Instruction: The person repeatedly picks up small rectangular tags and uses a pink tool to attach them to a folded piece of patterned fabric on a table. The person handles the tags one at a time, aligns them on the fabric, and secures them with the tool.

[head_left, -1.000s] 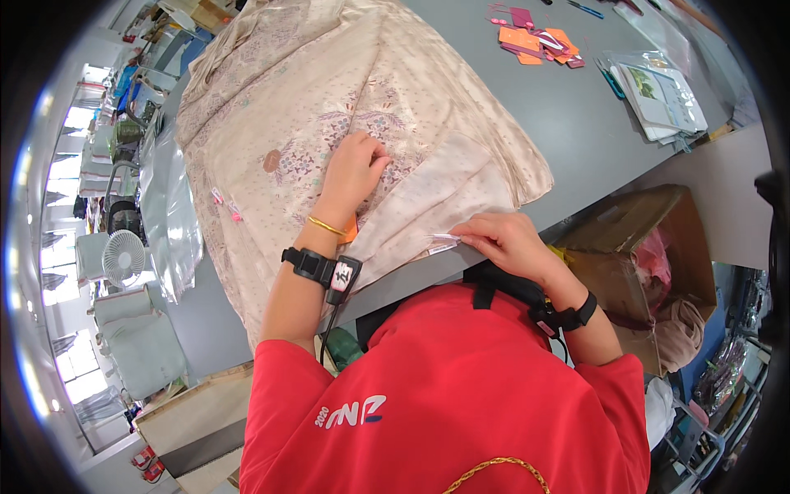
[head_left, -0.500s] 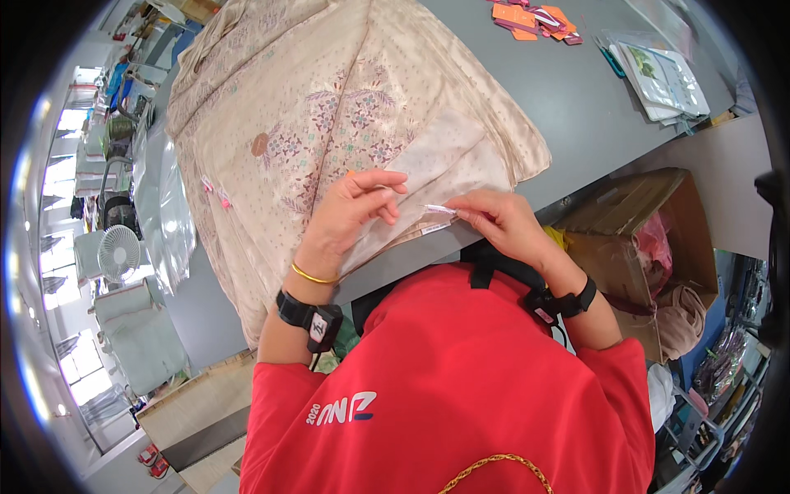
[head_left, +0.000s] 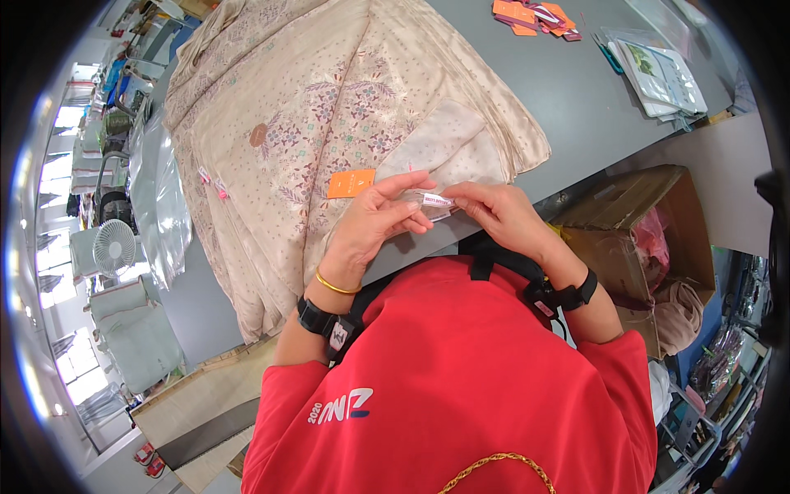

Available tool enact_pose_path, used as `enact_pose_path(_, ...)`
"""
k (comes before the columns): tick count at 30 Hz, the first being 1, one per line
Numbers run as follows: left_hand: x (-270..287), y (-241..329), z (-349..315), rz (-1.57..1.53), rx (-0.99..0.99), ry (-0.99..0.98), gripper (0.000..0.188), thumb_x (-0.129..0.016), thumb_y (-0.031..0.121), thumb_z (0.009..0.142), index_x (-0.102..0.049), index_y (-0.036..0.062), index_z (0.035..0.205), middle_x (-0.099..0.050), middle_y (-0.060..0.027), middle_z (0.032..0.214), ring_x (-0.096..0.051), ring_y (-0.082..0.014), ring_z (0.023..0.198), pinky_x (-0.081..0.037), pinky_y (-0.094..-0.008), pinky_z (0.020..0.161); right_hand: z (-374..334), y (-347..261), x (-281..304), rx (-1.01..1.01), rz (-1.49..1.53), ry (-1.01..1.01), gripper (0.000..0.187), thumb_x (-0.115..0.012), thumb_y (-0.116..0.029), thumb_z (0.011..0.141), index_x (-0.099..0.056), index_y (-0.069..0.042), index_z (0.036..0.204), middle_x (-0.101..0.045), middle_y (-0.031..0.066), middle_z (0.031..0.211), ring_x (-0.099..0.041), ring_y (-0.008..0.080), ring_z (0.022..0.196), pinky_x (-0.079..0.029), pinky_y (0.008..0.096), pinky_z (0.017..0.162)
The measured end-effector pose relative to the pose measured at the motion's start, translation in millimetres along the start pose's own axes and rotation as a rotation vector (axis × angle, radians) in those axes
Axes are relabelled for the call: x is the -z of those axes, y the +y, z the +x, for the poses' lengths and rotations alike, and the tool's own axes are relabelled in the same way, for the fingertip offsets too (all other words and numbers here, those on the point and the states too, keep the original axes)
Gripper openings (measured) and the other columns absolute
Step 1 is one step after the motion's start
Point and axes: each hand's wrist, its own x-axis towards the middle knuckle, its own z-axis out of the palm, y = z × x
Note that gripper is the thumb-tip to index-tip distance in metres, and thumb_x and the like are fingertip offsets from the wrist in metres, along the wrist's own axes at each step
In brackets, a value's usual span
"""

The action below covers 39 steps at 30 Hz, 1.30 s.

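The grey surface (head_left: 568, 115) carried a beige patterned cloth (head_left: 271, 99); at the cloth's near edge the right hand (head_left: 506, 221) pinched one end of a small white label (head_left: 436, 200); the left hand (head_left: 372, 226) curved, loosely spread, by its other end; I could not tell whether it touched; an orange tag (head_left: 350, 184) lay on the cloth beside the left hand.

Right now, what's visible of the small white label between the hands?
The white label is a small, narrow strip with reddish printing, possibly woven. It runs roughly sideways, its right end apparently pinched by the right hand. The left hand is near its left end, contact unclear. It sits by the near edge of the beige floral fabric.
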Motion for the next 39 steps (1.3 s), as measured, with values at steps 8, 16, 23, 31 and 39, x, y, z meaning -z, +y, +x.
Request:
enact_pose_path(8,1.0,-2.4,0.6,0.02,0.021,-0.008,0.05,-0.064,-0.002,0.105,-0.059,-0.0015,0.155,-0.07,-0.0143,0.147,-0.08,-0.0205,0.095,-0.067,-0.0296,0.085,1.1,2.8,-0.2,0.008,0.018,-0.02,0.025,-0.065,-0.021,0.107,-0.077,-0.018,0.13,-0.078,0.0133,0.097,-0.074,0.0371,0.089,-0.056,0.0452,0.076)
enact_pose_path(16,5.9,-6.3,2.9,0.019,0.045,-0.023,0.05,-0.063,-0.003,0.105,-0.061,-0.0009,0.154,-0.071,-0.0144,0.145,-0.079,-0.0184,0.092,-0.066,-0.0285,0.083,-14.4,-1.3,16.0,0.061,-0.106,-0.049,0.03,-0.065,-0.018,0.107,-0.076,-0.019,0.135,-0.08,0.0114,0.107,-0.075,0.0348,0.094,-0.057,0.0431,0.077)
enact_pose_path(23,-13.3,-8.4,8.6,0.566,-0.197,-0.048,0.038,-0.068,0.003,0.104,-0.07,0.0038,0.142,-0.074,-0.0096,0.127,-0.071,-0.0126,0.088,-0.06,-0.03,0.075,-60.6,0.6,53.7,0.017,-0.318,0.008,0.029,-0.071,-0.015,0.103,-0.075,-0.018,0.131,-0.079,0.0081,0.104,-0.075,0.0322,0.095,-0.057,0.0428,0.075)
enact_pose_path(31,-39.9,-20.4,26.8,1.196,-0.63,0.052,0.011,-0.075,0.004,0.097,-0.076,-0.0001,0.108,-0.067,-0.0107,0.097,-0.068,-0.0261,0.083,-0.053,-0.0362,0.072,-62.8,10.3,44.2,0.086,-0.616,0.26,0.018,-0.072,-0.011,0.097,-0.071,-0.012,0.115,-0.068,0.0073,0.095,-0.072,0.0316,0.094,-0.057,0.0429,0.072)
enact_pose_path(39,-35.1,-16.1,25.8,1.145,-0.522,0.0,0.008,-0.076,0.003,0.095,-0.076,-0.0023,0.102,-0.067,-0.0106,0.093,-0.066,-0.0243,0.078,-0.051,-0.0343,0.07,-15.1,-4.9,2.4,0.043,-0.229,0.214,0.022,-0.074,-0.02,0.101,-0.066,-0.01,0.118,-0.068,0.008,0.109,-0.073,0.0345,0.094,-0.059,0.0473,0.076)
